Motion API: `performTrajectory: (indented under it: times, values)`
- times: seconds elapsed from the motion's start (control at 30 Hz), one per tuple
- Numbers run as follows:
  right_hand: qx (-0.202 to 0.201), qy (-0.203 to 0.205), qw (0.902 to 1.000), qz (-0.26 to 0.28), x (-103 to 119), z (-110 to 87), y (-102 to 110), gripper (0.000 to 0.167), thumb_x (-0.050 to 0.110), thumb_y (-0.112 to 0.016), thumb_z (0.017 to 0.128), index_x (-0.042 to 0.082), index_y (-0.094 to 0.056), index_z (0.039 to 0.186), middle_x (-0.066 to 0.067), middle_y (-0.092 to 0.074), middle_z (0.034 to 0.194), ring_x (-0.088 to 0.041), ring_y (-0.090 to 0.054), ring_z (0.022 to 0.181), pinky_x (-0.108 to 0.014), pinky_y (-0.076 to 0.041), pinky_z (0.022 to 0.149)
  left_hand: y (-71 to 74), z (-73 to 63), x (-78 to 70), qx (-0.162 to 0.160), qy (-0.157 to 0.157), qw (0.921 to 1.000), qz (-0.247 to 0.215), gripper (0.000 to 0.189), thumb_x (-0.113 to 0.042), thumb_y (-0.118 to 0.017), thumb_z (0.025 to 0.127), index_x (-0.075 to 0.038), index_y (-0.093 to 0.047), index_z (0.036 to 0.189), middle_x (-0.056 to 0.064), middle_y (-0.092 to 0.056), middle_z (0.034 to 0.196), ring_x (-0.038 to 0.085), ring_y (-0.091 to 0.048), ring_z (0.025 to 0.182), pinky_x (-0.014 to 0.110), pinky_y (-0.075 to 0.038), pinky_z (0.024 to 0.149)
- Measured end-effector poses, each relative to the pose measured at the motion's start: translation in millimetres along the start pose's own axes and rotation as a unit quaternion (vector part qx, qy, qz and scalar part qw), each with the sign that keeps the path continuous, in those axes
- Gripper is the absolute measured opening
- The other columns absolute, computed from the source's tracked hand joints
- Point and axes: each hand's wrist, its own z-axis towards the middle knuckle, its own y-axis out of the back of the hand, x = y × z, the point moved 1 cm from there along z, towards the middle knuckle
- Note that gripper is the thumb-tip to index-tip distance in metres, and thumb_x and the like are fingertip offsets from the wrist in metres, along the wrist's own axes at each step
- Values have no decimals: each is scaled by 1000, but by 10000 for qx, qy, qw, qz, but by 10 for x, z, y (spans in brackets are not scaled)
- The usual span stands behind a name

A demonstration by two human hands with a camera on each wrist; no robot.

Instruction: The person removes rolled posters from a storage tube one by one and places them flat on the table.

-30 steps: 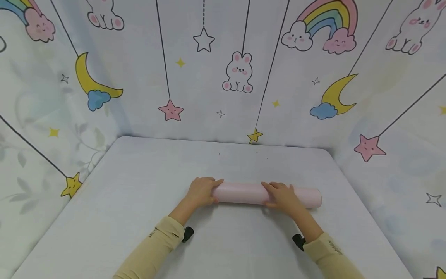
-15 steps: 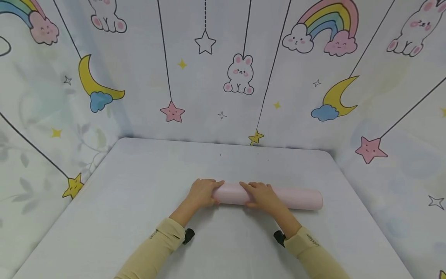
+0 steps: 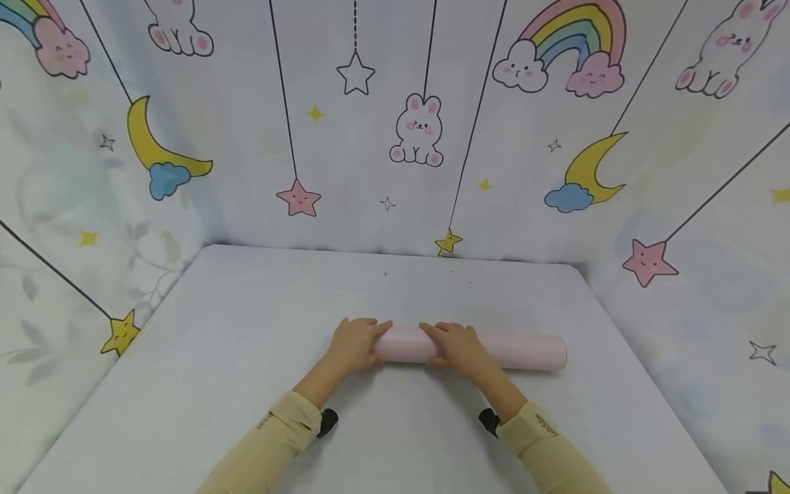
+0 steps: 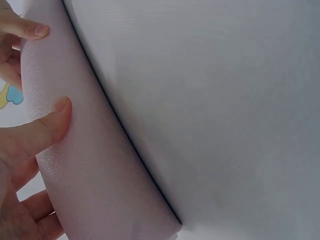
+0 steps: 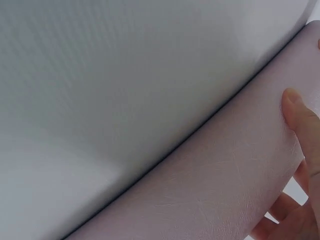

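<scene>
A pink roll (image 3: 524,351), smooth and faintly creased like a rolled-up leather-look mat, lies crosswise on the white table. At its left end my left hand (image 3: 352,345) holds it, fingers over the far side and thumb on the near side. Close by, left of the roll's middle, my right hand (image 3: 459,350) grips it the same way. Up close in the left wrist view, the left thumb (image 4: 47,130) presses the pink surface while the fingers reach behind. The right thumb (image 5: 299,117) rests on the roll likewise, with its fingers partly hidden behind the roll.
The white table (image 3: 278,288) has rounded far corners. Behind and beside it hangs a white cloth backdrop (image 3: 370,151) printed with rabbits, moons, stars and rainbows. A small black device (image 3: 329,422) sits at the left cuff, another black device (image 3: 489,420) at the right.
My right hand has slid left along the roll, from right of its middle to close beside the left hand. The left hand stays on the left end, and the roll keeps its place.
</scene>
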Motion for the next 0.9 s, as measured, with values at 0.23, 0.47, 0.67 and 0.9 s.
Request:
performTrajectory:
  times: [0.23,0.47,0.67,0.9]
  values:
    - [-156,-49,9996,224,8,-6,-22,65,34,-76,71,14,-54,128,-14,-59,115,-35,-54,104,-62,-37,83,-31,-45,46,-158,-208,9996,80,64,-33,-78,70,-17,-55,128,13,-58,119,30,-54,109,57,-36,89]
    - [-258,-121,9992,293,-22,-5,-62,67,35,-77,69,16,-54,128,-11,-60,114,-33,-54,105,-63,-35,85,-7,-99,84,-184,-556,9982,-152,62,-30,-74,76,-14,-50,132,16,-53,124,32,-48,115,59,-32,93]
    - [-259,-165,9992,258,-23,-8,-62,67,36,-77,69,16,-54,128,-12,-59,116,-34,-53,106,-63,-34,85,47,-132,138,-282,-633,9970,-358,57,-27,-72,78,-10,-52,129,17,-52,126,34,-46,117,55,-33,95]
    - [-349,-237,9989,212,7,-71,-80,67,35,-77,68,16,-54,128,-12,-58,116,-34,-52,108,-64,-33,87,88,-177,263,-299,-128,9964,-787,60,-28,-73,77,-9,-52,130,17,-49,129,35,-44,119,45,-36,97]
